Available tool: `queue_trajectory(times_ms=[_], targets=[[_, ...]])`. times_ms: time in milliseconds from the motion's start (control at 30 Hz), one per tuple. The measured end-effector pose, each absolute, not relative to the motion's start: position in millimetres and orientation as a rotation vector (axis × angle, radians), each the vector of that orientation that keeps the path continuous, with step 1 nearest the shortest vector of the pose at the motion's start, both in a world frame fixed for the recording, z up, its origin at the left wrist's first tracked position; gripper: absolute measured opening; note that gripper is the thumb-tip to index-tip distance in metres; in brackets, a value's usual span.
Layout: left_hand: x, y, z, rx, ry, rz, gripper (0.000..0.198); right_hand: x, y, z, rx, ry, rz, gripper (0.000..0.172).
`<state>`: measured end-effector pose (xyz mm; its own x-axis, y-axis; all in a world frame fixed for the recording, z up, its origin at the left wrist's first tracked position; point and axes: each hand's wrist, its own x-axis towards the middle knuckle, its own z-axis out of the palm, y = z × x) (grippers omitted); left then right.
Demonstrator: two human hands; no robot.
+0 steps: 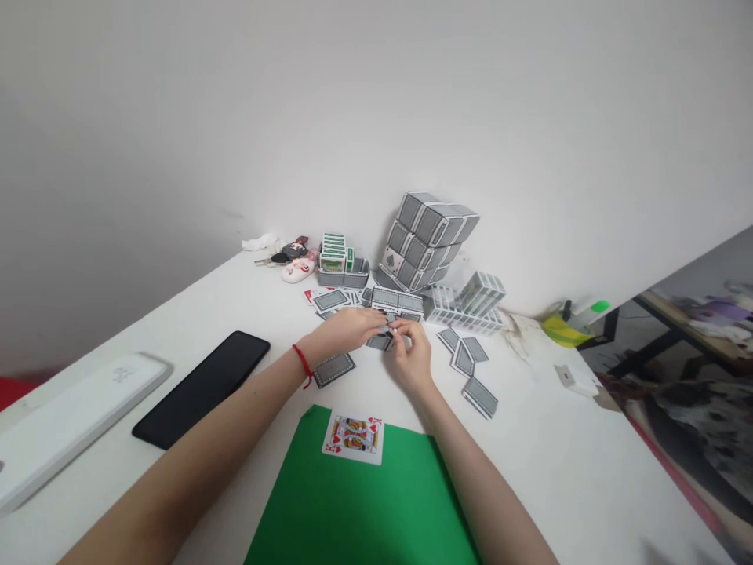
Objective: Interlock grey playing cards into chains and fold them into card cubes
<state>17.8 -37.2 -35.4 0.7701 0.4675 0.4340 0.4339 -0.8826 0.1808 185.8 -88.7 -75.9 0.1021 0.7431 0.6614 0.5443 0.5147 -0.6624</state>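
Observation:
Both my hands meet over the middle of the white table point(558, 471). My left hand point(347, 329), with a red string on the wrist, and my right hand point(412, 357) pinch a folded grey-backed playing card point(381, 340) between their fingertips. More folded cards point(464, 357) lie to the right, and a flat one point(333, 369) lies under my left wrist. A king of hearts point(353, 436) lies face up on a green sheet point(365, 502) near me. A tall stack of card cubes point(427, 239) leans by the wall.
A black phone point(203, 388) and a long white case point(64, 424) lie at the left. Card boxes point(338, 263), keys and small toys point(294, 263) sit at the back. A row of card blocks point(471, 306) stands right of the stack. The table's right edge drops off near a yellow-green object point(568, 326).

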Motion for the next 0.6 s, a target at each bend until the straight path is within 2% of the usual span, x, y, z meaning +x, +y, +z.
queue_trajectory(times_ms=[333,600], targets=[[20.1,-39.7,-33.9,2.974,0.741,0.667,0.024,187.1,-84.7,-77.1,-1.171,-1.55,0.178,0.01],[16.4,-40.3,-31.9,2.877,0.746,0.698,0.026,186.6,-81.8,-82.7,-1.2,-1.428,0.324,0.011]])
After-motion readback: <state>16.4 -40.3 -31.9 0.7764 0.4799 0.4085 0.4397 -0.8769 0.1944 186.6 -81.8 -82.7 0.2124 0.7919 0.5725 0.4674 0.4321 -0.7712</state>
